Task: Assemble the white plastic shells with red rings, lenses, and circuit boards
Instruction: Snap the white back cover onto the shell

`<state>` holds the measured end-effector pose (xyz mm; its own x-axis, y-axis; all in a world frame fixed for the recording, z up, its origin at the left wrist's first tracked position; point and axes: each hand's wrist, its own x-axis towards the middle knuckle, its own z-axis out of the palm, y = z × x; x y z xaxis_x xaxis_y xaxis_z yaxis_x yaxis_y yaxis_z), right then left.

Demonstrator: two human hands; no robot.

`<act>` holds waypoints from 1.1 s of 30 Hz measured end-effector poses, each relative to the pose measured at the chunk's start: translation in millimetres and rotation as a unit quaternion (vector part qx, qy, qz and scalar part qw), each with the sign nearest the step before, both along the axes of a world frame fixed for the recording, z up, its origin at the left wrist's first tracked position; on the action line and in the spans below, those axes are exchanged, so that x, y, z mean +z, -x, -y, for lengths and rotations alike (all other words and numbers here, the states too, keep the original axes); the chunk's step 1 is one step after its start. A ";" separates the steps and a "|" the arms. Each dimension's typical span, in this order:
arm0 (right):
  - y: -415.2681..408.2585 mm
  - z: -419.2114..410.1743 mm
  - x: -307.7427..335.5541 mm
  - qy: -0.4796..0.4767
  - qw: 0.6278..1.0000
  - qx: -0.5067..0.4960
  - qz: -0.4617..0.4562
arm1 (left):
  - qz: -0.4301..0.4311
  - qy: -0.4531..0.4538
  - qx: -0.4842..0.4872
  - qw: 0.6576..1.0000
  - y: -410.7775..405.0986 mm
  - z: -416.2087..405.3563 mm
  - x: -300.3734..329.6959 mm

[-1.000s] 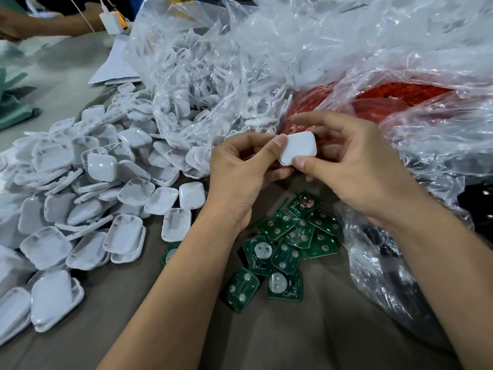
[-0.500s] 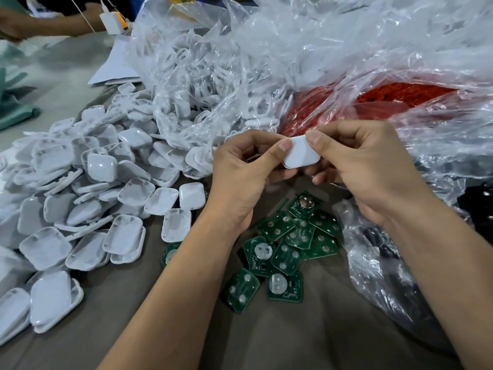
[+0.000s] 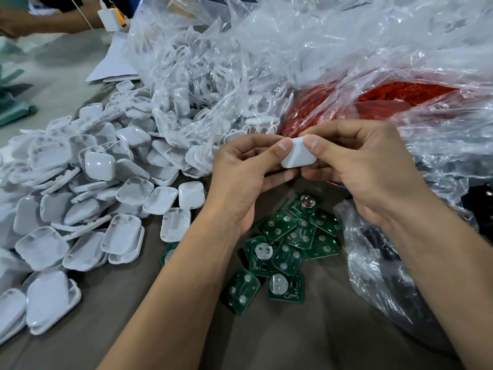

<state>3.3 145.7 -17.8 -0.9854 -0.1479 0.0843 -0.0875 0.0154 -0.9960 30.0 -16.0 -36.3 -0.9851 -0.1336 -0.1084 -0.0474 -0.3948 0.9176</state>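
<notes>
Left hand (image 3: 240,180) and right hand (image 3: 365,166) both pinch one small white rounded plastic shell (image 3: 298,154) — early going, piles of loose white shells (image 3: 80,198) and green circuit boards (image 3: 288,244) left.
</notes>
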 end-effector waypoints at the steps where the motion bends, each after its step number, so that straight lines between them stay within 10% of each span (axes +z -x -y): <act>1: -0.3 0.2 0.2 0.001 1.000 -0.002 0.001 | -0.001 -0.003 0.001 1.000 0.2 0.0 0.1; 33: 3.0 -0.8 -5.1 -0.018 0.999 0.016 0.032 | -0.013 0.061 0.029 0.998 3.4 -4.0 -2.0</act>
<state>0.4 146.5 -23.0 -0.9833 -0.1812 0.0153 -0.0245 0.0486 -0.9985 26.6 -12.0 -38.3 -0.9776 -0.2009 -0.0629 -0.0038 -0.2816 0.9595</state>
